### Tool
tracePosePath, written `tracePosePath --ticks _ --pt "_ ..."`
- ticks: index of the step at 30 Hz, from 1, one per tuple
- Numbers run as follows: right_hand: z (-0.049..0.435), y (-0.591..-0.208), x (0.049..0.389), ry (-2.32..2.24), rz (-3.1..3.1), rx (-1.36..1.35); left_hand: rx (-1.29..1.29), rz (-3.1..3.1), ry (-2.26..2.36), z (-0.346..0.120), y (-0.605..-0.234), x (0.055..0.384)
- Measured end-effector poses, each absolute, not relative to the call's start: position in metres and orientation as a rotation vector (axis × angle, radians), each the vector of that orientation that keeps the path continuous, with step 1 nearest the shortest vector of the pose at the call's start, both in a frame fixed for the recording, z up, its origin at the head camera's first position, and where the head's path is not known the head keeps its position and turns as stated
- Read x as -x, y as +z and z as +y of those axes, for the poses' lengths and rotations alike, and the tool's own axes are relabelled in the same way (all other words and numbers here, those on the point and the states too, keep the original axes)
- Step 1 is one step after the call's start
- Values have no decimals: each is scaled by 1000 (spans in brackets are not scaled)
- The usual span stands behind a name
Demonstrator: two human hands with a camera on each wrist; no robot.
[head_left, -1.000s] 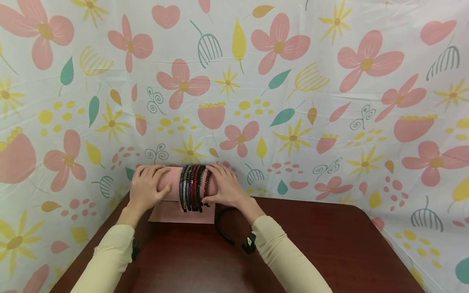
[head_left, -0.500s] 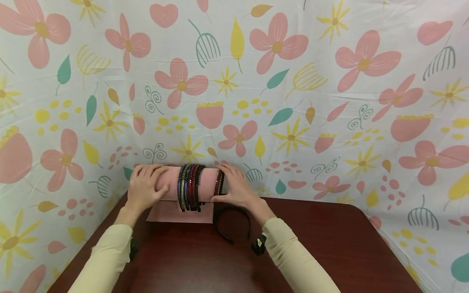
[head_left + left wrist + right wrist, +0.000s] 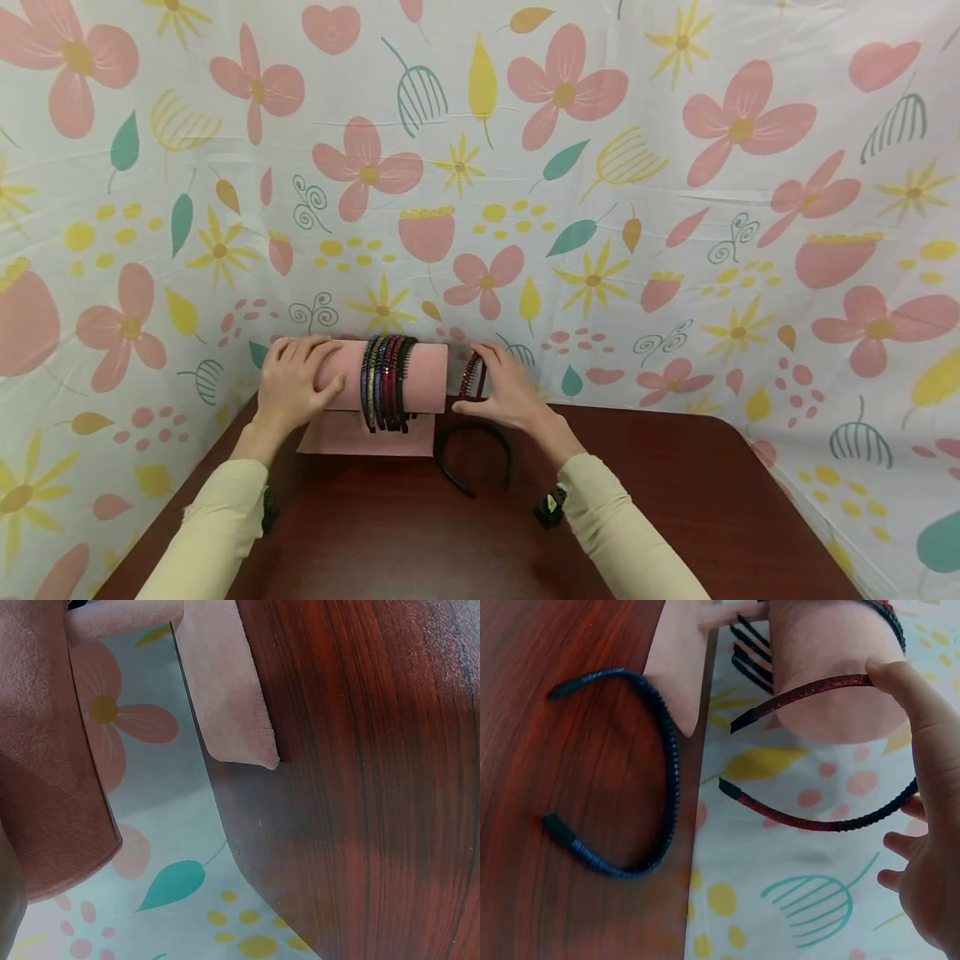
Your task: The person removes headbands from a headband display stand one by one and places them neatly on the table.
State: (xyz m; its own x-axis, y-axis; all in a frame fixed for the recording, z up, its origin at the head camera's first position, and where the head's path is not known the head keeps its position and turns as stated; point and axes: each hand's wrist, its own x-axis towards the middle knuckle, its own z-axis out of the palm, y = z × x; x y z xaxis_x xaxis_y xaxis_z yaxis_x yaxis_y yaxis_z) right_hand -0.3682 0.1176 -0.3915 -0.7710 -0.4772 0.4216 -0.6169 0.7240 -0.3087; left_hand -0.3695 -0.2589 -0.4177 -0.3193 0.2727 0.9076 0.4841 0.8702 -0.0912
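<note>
One red headband [image 3: 810, 690] pinched in fingers of right hand [image 3: 513, 393] above back edge of bench [image 3: 375, 517], beside pink stand [image 3: 426, 375]; fingers of left hand [image 3: 294, 382] curl over stand near back left corner, apparently steadying it.

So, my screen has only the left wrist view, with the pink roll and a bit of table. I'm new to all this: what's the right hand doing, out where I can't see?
Observer: The right hand holds a red band, just off the end of the roll.
Visitor: Oh, nice! And is there anything on the part of the table that I can't see?
Observer: Yes, a dark band lies on the table, beside the pink base.
</note>
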Motion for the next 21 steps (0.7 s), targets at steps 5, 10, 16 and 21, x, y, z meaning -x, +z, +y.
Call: tracePosePath --ticks 5,10,16,21 --pt "129 -397 367 658 -2631 -823 558 -1919 -233 -259 -418 369" --pt "141 -404 365 690 -2650 -779 560 -1920 -241 -259 -418 370" --pt "156 -413 365 727 -2710 -726 559 -1923 -245 -259 -417 368" --pt "167 -422 364 721 -2737 -706 560 -1926 -250 -258 -416 367"
